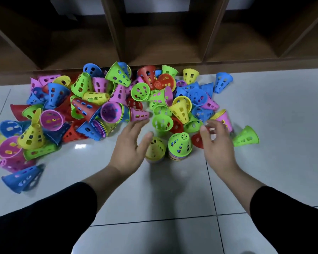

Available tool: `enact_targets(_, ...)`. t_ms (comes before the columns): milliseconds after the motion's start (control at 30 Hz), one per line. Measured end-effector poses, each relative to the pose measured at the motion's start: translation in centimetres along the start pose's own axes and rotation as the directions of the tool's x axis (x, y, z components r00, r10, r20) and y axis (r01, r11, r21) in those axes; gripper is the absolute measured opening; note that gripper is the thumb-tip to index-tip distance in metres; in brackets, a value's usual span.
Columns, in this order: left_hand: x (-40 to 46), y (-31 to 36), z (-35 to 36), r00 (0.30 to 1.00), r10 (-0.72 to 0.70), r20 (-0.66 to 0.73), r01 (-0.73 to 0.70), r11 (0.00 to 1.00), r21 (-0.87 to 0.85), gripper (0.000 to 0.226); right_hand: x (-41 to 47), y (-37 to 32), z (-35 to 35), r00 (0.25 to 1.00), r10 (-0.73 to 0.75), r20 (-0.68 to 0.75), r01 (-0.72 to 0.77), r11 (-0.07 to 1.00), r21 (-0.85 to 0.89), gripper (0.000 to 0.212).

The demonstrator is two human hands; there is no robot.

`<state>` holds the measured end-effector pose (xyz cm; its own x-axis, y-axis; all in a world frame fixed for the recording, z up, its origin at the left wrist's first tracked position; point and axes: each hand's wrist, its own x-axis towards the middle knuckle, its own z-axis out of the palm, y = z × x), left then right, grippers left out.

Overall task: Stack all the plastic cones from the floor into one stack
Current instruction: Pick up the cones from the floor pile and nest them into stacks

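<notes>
A: What's seen, big stuff first?

B: Brown shelf unit (154, 33), tiled floor (154, 189), then a pile of cones (103, 99) heaped against the shelf. Two short stacks, yellow-topped (155, 147) and green-topped (180, 143), are stood nearer.

A: Hands? Any writing?

B: Left hand (130, 143) and right hand (217, 143) are spread loosely, nothing held. No writing can be made out.

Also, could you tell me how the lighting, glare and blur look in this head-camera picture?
Head view: wide-angle bending bows the shelf unit edge; a small bright glare patch sits on the glossy floor tile; soft shadows fall below the two upright stacks; the blue cone at lower left is smeared by blur, and the right hand fingertips look slightly blurred; the left hand is sharper.
</notes>
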<state>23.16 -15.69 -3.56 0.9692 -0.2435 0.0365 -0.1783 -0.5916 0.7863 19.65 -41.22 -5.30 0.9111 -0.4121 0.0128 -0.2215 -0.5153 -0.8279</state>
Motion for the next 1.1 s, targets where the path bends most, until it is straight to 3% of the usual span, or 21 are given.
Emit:
enact_targets(100, 3.4, -0.3, -0.2, 0.991, -0.126, 0.051, 0.128, 0.991, -0.038, 0.034, 2.7, 1.7, -0.2, 0.991, 0.129, -0.019, -0.129, 0.959, -0.25, 0.046)
enact_targets(167, 5.9, -0.9, 0.1, 0.948, -0.191, 0.253, 0.148, 0.972, 0.181, 0.054, 3.7, 2.4, -0.2, 0.925, 0.368, 0.096, -0.325, 0.896, -0.301, 0.069)
enact_targets(267, 8.4, -1.1, 0.6, 0.872, -0.198, 0.449, 0.028, 0.934, 0.357, 0.073, 4.2, 2.7, 0.3, 0.827, 0.538, 0.163, -0.501, 0.837, -0.221, 0.08)
enact_targets(367, 9.8, -1.2, 1.5, 0.85, -0.124, 0.512, -0.122, 0.899, 0.42, 0.053, 4.5, 2.7, 1.1, 0.794, 0.591, 0.142, -0.579, 0.807, -0.118, 0.047)
enact_targets(433, 10.3, -1.4, 2.0, 0.834, -0.113, 0.54, -0.188, 0.862, 0.471, 0.043, 4.6, 2.6, 1.3, 0.772, 0.615, 0.161, -0.614, 0.787, -0.064, 0.04)
enact_targets(533, 10.5, -1.6, 2.4, 0.834, -0.084, 0.546, -0.235, 0.84, 0.488, 0.029, 4.6, 2.8, 1.3, 0.742, 0.636, 0.21, -0.656, 0.754, 0.035, 0.055)
enact_targets(633, 10.1, -1.6, 2.2, 0.903, -0.014, 0.429, -0.155, 0.921, 0.357, 0.033, 4.3, 3.2, 0.9, 0.734, 0.642, 0.219, -0.675, 0.724, 0.14, 0.071)
enact_targets(800, 8.8, -0.7, -0.6, 0.988, -0.105, 0.11, 0.111, 0.993, -0.047, 0.043, 3.3, 1.7, -0.2, 0.853, 0.515, 0.088, -0.522, 0.835, 0.174, 0.028)
enact_targets(900, 8.0, 0.9, -3.0, 0.983, -0.181, -0.037, 0.167, 0.956, -0.243, 0.045, 3.0, -1.3, -0.7, 0.929, 0.371, 0.018, -0.365, 0.903, 0.227, 0.03)
enact_targets(1000, 6.5, 2.1, -4.9, 0.986, -0.159, 0.053, 0.168, 0.929, -0.331, 0.035, 2.4, -4.5, -1.2, 0.985, 0.087, 0.149, -0.123, 0.96, 0.252, 0.042)
enact_targets(1100, 4.6, 2.7, -7.0, 0.975, -0.07, 0.211, 0.096, 0.989, -0.115, 0.046, 1.3, -6.7, -1.6, 0.954, -0.157, 0.255, 0.08, 0.954, 0.289, 0.048)
